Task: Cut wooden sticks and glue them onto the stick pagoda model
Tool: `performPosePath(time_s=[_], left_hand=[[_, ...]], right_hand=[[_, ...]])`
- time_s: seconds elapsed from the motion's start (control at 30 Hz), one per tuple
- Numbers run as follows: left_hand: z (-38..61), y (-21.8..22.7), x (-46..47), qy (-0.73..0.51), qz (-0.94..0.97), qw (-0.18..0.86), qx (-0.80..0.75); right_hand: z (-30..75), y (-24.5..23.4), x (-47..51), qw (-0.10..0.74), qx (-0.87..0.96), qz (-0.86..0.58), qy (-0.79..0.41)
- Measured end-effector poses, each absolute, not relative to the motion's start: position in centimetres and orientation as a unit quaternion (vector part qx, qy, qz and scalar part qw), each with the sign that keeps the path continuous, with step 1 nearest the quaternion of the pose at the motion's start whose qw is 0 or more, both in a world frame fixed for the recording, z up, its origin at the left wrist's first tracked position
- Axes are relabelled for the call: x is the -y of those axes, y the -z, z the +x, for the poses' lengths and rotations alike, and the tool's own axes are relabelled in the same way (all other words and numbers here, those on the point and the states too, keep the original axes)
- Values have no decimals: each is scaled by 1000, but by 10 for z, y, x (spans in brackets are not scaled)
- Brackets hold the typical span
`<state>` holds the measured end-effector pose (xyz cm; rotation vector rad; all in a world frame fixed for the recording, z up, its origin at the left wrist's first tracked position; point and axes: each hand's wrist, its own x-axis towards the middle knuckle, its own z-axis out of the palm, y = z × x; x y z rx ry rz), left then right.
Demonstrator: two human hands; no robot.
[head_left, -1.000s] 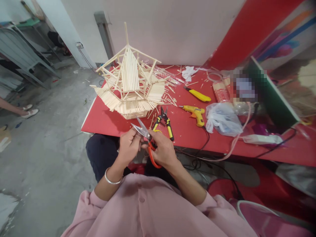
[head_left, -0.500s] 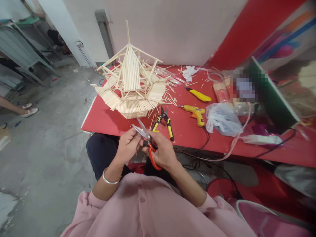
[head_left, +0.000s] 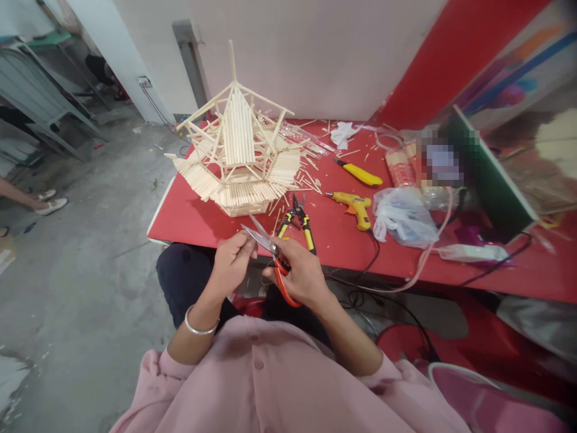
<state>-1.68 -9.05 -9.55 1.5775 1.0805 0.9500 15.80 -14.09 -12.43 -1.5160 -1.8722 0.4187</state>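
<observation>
My right hand [head_left: 301, 272] grips red-handled scissors [head_left: 283, 281], their blades parted and pointing toward my left hand. Close by the blade tips, my left hand [head_left: 232, 261] is closed in a pinch; what its fingers hold is too small or hidden to make out. Just beyond both hands, a pagoda-like model of thin wooden sticks [head_left: 238, 138] stands on the red table [head_left: 180, 219]. Black-and-yellow pliers [head_left: 297, 222] lie with their jaws apart to the right of the model.
A yellow glue gun [head_left: 354, 205], a yellow utility knife [head_left: 360, 173] and a plastic bag [head_left: 401, 216] lie toward the right. Loose sticks [head_left: 311, 180] are scattered beside the model. A green board [head_left: 491, 174] stands at the right. Another person's foot [head_left: 51, 205] shows at far left.
The scissors and my right hand have shifted slightly, with the handles swung a little to the right. My left hand stays near the blades. The camera view has turned slightly.
</observation>
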Motion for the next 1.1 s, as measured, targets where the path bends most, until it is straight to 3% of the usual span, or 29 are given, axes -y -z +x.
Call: performPosePath(time_s=[0.37,0.5,0.6,0.73,0.83,0.97,1.1], left_hand=[[-16,96,90,-383,655,493,-425],[-12,97,91,-400,630,526,-408],[-6,97,90,-432,578,573,-389],[5,94,87,-440,520,636,-363],[11,88,86,-439,490,669,-345],[3,69,81,-464,486,652,-352],[-18,40,63,-499,491,591,-401]], right_hand=[[152,133,141,389,716,-550,-181],[163,137,147,372,713,-581,-131],[187,136,156,320,662,-674,-67],[226,135,162,136,524,-840,-36],[245,137,154,37,509,-859,-32],[250,130,136,1,566,-824,16],[245,116,124,50,603,-793,64]])
